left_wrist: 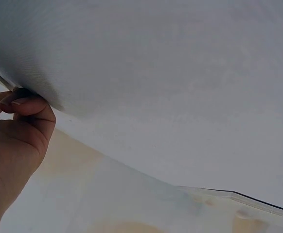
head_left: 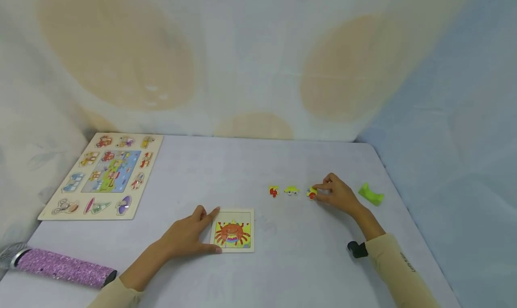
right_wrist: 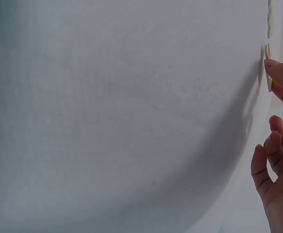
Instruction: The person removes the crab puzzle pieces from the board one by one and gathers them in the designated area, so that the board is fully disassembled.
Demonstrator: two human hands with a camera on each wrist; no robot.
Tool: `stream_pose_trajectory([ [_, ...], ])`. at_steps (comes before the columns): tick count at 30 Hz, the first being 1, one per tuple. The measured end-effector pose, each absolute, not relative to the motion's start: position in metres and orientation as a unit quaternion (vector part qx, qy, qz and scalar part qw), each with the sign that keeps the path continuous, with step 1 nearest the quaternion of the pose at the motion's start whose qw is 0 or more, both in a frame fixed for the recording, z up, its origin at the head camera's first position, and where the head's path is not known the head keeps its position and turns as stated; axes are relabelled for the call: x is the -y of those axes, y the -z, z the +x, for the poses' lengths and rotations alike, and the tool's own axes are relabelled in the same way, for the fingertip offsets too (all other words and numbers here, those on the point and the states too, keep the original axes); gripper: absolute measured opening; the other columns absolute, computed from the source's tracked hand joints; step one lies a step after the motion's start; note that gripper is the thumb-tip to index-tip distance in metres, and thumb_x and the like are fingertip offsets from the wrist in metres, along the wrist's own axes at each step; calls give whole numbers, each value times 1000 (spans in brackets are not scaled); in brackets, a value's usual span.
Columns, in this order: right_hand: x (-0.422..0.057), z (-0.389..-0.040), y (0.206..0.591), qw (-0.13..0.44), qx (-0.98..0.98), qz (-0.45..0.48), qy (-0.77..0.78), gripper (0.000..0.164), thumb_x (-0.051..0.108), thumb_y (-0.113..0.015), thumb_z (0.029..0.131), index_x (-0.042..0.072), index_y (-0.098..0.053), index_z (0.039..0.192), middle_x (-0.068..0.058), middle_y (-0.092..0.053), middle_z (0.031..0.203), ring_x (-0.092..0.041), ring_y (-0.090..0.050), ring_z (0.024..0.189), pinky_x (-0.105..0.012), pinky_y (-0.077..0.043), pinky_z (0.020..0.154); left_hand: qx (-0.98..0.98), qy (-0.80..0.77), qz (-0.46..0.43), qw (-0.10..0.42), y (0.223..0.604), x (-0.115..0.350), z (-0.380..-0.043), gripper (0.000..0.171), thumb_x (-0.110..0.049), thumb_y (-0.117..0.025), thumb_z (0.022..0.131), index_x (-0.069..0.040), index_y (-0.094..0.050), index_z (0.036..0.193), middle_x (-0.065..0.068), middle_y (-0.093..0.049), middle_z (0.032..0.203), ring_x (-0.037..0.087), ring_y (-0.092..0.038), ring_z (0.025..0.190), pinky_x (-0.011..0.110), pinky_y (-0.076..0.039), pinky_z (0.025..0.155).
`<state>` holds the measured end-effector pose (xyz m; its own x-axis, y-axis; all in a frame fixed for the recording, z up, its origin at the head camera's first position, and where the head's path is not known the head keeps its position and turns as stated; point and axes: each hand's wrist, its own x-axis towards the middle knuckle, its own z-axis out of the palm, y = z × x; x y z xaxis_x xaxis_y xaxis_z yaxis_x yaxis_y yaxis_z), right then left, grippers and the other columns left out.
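Note:
A small square crab puzzle (head_left: 232,231) lies on the table in the head view, its pale frame around a red crab picture. My left hand (head_left: 186,232) holds this frame at its left side, index finger by the top corner and thumb by the bottom one. Farther right, my right hand (head_left: 338,195) pinches a small red-and-yellow puzzle piece (head_left: 311,193) between thumb and index finger. In the right wrist view the piece (right_wrist: 268,70) appears edge-on, the other fingers loosely curled. Left of it lie a yellow-green piece with eyes (head_left: 291,190) and a red-and-yellow piece (head_left: 273,191).
A larger puzzle board (head_left: 137,200) with vehicle pictures lies at the back left. A purple glittery microphone (head_left: 64,267) rests at the front left. Beyond the right hand is a bright green curved object (head_left: 370,194). Cloth walls (head_left: 258,74) border the table.

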<state>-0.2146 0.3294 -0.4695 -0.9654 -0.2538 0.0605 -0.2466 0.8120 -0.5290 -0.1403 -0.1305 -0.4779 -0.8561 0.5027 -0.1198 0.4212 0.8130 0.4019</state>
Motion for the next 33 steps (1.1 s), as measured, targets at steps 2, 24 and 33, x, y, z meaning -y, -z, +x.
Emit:
stream_pose_trajectory([
  [2,-329,-215,471,5,-951,-135,277,37,16,-80,83,4,-73,117,-7,-46,96,-20,-42,81,-27,-36,66,-945,-185,246,111,478,131,-140,107,-74,-73,68,-17,-41,152,1,-41,109,11,-43,74,24,-37,60],
  [24,-166,-186,458,94,-904,-277,311,36,28,-76,88,19,-73,123,1,-46,101,-18,-47,86,-24,-40,71,-938,-126,315,64,474,133,-100,68,-65,-63,85,-35,-51,145,-4,-38,96,5,-36,63,22,-33,57],
  [33,-109,-180,459,152,-885,-348,269,38,40,-73,89,24,-72,123,2,-43,100,-12,-43,89,-23,-37,70,-938,-104,326,46,475,138,-87,64,-65,-59,88,-44,-44,147,2,-44,99,6,-38,64,26,-40,59],
])
